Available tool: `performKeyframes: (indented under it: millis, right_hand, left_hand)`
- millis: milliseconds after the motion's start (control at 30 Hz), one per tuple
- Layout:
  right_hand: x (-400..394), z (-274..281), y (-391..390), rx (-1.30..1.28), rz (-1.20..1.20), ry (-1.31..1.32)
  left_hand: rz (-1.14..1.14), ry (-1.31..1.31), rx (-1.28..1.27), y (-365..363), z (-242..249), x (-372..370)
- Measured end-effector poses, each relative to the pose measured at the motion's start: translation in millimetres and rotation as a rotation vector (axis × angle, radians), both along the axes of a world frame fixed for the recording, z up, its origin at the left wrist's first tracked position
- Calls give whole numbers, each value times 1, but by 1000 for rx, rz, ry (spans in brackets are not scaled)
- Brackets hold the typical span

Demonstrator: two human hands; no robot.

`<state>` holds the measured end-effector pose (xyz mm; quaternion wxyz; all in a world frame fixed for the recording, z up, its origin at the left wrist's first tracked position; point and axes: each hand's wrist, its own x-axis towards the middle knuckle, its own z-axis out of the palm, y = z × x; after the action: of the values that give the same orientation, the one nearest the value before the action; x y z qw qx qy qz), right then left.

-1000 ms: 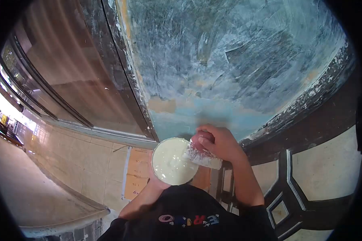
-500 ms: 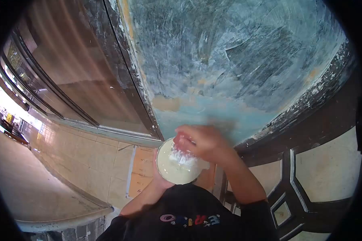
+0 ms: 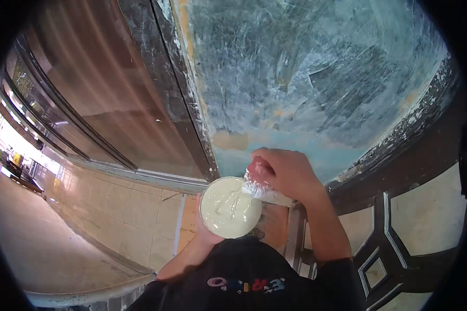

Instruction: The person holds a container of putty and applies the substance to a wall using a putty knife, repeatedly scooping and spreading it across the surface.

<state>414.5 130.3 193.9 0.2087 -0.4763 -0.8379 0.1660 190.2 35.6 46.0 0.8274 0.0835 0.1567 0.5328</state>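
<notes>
My left hand [image 3: 208,234] is wrapped round the side of a round tub [image 3: 201,216], close to my chest; the tub hides most of its fingers. Glossy cream-white paint [image 3: 229,213] fills the tub almost to the rim, its surface marked with ridges. My right hand [image 3: 291,173] is closed on a paintbrush [image 3: 262,193] at the tub's right rim. White paint coats the brush, and white smears show on my fingers. The brush's handle is hidden in my grip.
Ahead stands a wall [image 3: 275,62] with patchy blue-grey paint and scraped edges. A brown framed glass panel [image 3: 124,93] is on the left, and a dark panelled door [image 3: 394,249] on the right. Cardboard [image 3: 188,220] lies on the tiled floor [image 3: 135,207].
My right hand has moved right with the brush, from over the paint to the tub's right rim. The paint surface is more exposed, and the view has shifted slightly.
</notes>
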Motion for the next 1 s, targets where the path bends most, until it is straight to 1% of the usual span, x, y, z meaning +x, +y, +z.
performKeyframes:
  millis: [33,67,133,167,200,267,300,333,400,433,500,667,733,800,833,900,933,1000]
  right_hand:
    - [-3,2,-1,53,38,76]
    - [-7,1,-2,53,37,76]
    - [-19,-1,-3,-115,152,-67]
    - [-23,-1,-3,-89,119,-133]
    - [-23,0,-2,-87,116,-133]
    - [-22,4,2,13,-14,57]
    - [-24,4,2,-4,-15,127]
    - [-27,2,0,-6,-14,128]
    - [-30,-2,-3,123,113,71]
    - [-30,-3,-4,126,110,70]
    - [-27,-3,-5,206,182,-24]
    - [-15,-8,-17,271,150,23]
    - [-8,-21,-18,275,129,50]
    - [-1,-47,-12,178,33,80]
    - [1,-65,-9,179,31,78]
    - [4,-103,-2,145,-74,244]
    - [5,-117,-1,151,-77,242]
    - [6,-135,1,59,-196,405]
  left_hand:
    - [15,-32,15,2,0,-2]
    - [13,-32,15,4,0,-4]
    - [28,17,17,6,0,-10]
    - [15,8,8,6,0,-14]
    - [12,8,10,6,1,-18]
    - [13,-8,32,9,3,-23]
    - [19,10,42,9,2,-27]
    - [19,11,40,9,2,-31]
    - [5,-29,85,12,3,-36]
    - [33,-50,43,15,4,-36]
    - [35,-53,56,17,5,-42]
    - [43,-70,59,20,1,-61]
    - [40,-92,67,19,7,-66]
    - [115,194,182,19,12,-68]
    - [133,14,83,21,5,-69]
    - [118,-24,76,22,-6,-73]
    - [103,-60,71,22,-8,-75]
    - [106,-41,77,20,-4,-76]
